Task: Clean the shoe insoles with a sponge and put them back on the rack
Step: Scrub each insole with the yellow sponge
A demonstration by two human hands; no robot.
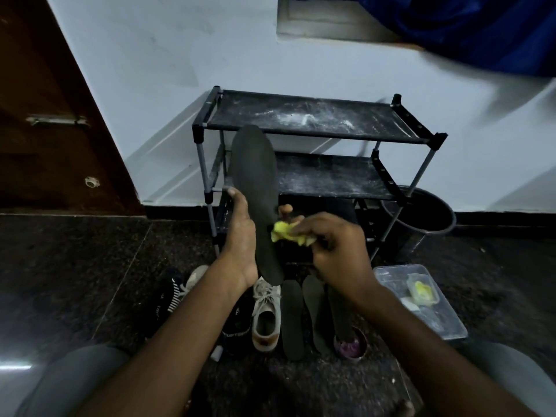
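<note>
At frame centre the long black foam insole (255,188) is clamped upright in the curled fingers of the left hand (240,236). A crumpled yellow sponge (285,233) is pinched against its edge by the right hand (337,245). It is judged light and floppy, so mid-length support is advised.

Four dark flat foam insoles (255,200); two yellow sponge pieces (284,233); one black tiered shoe rack (331,115); one dark round bucket (427,218); one clear plastic box (445,320); one white lace-up sneaker (266,317); one small bowl (352,347); two bare hands (240,239).
</note>
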